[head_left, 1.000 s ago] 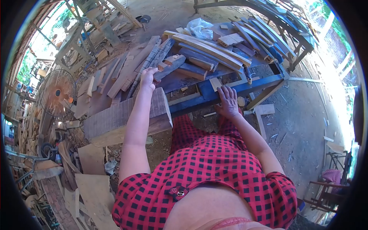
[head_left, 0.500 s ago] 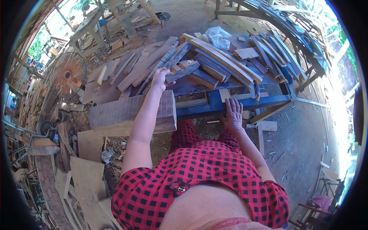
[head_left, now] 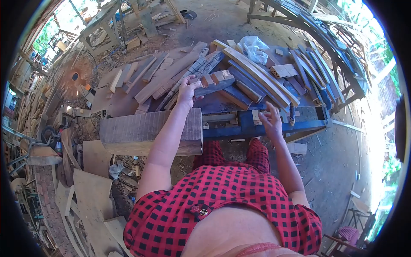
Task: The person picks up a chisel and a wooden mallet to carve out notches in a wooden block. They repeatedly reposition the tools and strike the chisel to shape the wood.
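Note:
My left hand is closed on the near end of a dark notched wood piece, which is raised over the pile on the table. The notches show lighter, reddish wood. My right hand is lifted above the blue metal frame at the table's front, its fingers apart and nothing in them. A big squared timber block with a lined top lies beneath my left forearm. Beside the raised piece lie grooved strips and long light-edged boards.
A clear plastic bag lies behind the boards. At the left stands a round wire fan. A long rack with dark slats is at the upper right. Plywood sheets lean at the lower left.
My right hand has come up off the blue frame, its fingers now spread in the air. The view has shifted slightly, and my left hand still holds the notched piece.

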{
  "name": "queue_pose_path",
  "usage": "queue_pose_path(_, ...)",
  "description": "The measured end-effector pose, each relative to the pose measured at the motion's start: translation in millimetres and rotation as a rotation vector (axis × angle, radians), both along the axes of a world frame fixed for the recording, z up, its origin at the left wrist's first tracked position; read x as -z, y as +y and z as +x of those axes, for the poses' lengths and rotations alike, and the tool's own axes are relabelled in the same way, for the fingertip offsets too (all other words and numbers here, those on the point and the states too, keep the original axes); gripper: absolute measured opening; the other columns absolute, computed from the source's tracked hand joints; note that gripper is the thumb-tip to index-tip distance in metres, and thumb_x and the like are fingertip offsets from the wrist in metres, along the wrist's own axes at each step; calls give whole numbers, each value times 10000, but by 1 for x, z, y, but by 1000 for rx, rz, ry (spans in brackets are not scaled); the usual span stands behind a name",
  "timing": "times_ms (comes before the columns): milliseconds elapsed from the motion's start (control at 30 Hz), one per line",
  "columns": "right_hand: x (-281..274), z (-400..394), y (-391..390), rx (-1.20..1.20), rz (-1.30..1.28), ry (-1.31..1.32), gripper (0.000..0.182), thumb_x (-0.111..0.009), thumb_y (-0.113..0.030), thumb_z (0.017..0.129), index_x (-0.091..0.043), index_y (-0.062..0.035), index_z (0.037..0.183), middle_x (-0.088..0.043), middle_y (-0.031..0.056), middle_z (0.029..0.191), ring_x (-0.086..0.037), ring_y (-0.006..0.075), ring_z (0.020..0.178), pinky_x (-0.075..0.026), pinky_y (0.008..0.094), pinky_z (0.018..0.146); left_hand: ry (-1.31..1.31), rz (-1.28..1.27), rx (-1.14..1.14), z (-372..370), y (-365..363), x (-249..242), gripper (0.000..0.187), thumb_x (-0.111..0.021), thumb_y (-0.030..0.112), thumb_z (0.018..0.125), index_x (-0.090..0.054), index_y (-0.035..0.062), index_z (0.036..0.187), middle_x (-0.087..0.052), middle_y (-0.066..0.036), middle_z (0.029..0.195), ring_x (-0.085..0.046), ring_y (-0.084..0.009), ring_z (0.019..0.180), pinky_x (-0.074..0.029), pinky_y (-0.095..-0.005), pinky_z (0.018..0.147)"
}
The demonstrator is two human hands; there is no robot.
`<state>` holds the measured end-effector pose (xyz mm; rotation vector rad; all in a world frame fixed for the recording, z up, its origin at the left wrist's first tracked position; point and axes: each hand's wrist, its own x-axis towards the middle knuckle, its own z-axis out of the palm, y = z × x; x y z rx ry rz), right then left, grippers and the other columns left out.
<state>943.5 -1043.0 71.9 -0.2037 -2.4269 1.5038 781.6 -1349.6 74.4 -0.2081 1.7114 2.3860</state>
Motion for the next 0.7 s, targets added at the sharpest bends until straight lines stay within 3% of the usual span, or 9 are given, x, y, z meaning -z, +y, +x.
queue_pose_path(133,-15,-42,-14,2,293,16,612,-700,-348,780,-491,-85,1291,-509,173,1142,-612,292,899,-487,391,807,99,5,-3,3,1,-11,437,-666,141,824,-480,199,1215,-566,-23,1036,-605,-139,817,-548,-352,576)
queue_pose_path(200,-11,-61,-15,19,397,1,588,-709,-355,764,-524,-78,1249,-513,173,1112,-609,305,893,-483,400,805,292,5,29,3,0,-15,450,-675,65,800,-523,143,1216,-590,-2,991,-605,-77,765,-518,-235,552)
queue_pose_path(233,-11,-68,-16,42,499,-9,566,-718,-362,748,-558,-72,1206,-517,173,1081,-607,318,888,-479,408,802,292,6,24,3,-1,-15,450,-675,65,800,-523,143,1216,-590,-2,991,-605,-77,765,-518,-235,552)
queue_pose_path(367,-4,-87,-13,47,560,-76,516,-726,-367,740,-600,-21,1102,-534,169,967,-571,348,940,-434,404,863,553,-51,81,-1,3,-11,370,-662,17,803,-587,135,1146,-585,14,972,-573,-59,771,-493,-191,611)
queue_pose_path(467,18,-104,3,15,671,-30,454,-742,-338,731,-608,-15,1020,-582,128,858,-618,298,811,-484,376,736,679,-122,37,-1,4,-11,349,-665,24,800,-599,141,1122,-582,18,960,-572,-64,779,-497,-189,636)
queue_pose_path(533,37,-120,15,3,217,-87,368,-733,-297,760,-596,-29,971,-615,82,759,-639,229,652,-506,322,568,702,-133,5,-2,3,-11,340,-674,42,797,-601,145,1112,-585,16,958,-579,-71,792,-507,-198,646)
queue_pose_path(567,24,-115,12,7,209,-83,368,-733,-297,760,-596,-29,971,-615,82,759,-639,229,652,-506,322,568,526,1,-65,-3,-1,-12,324,-675,61,799,-603,150,1103,-591,10,957,-588,-86,823,-516,-230,663)
queue_pose_path(633,-8,-97,11,63,-637,-175,265,-686,-247,819,-574,-52,958,-634,59,736,-630,168,558,-493,268,462,241,205,-144,-7,-17,-11,246,-660,125,826,-590,141,1061,-612,-17,972,-619,-151,919,-546,-365,679)
queue_pose_path(700,-23,-80,22,112,-719,-125,232,-658,-225,841,-566,-56,969,-635,67,749,-642,172,589,-509,278,478,137,332,-171,-7,-27,-13,228,-660,142,824,-591,150,1041,-620,-21,939,-629,-156,837,-546,-351,631)
